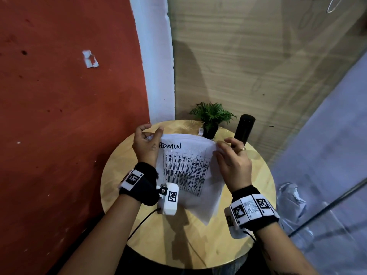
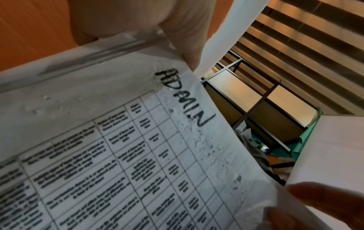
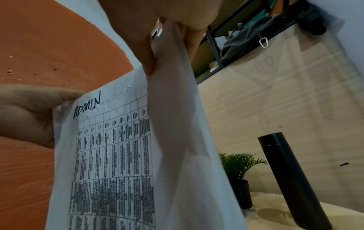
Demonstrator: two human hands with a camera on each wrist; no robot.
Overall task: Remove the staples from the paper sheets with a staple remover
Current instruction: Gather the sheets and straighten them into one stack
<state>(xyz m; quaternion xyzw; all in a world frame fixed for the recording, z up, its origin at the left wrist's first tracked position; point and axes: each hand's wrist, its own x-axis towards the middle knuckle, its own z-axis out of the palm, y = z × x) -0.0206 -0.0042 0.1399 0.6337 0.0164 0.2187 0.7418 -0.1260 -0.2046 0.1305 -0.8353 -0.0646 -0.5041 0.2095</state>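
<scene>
Pinching the paper sheets (image 1: pixel 188 167) by both top corners, our left hand (image 1: pixel 146 144) and right hand (image 1: pixel 233 161) have fingers clamped; they're light, floppy, tear-prone, so we grip near the edges.

Two hands (image 1: pixel 146 144) (image 1: pixel 233 161), one sheaf of paper sheets (image 1: pixel 188 171), one potted plant (image 1: pixel 212 118), one black bottle (image 1: pixel 243 128), one round table (image 1: pixel 248 225)

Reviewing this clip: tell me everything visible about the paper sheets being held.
The paper sheets are white, thin and slightly crumpled, several layers together. The top page carries a printed table of small dark text, with "ADMIN" handwritten in black above it. Small bumps and punctures dot the top margin; no staple is clearly visible. The stack is lifted at its top edge, its lower part drooping toward the round wooden table. The left hand pinches the top left corner, and the right hand pinches the top right, peeling sheets apart.
</scene>
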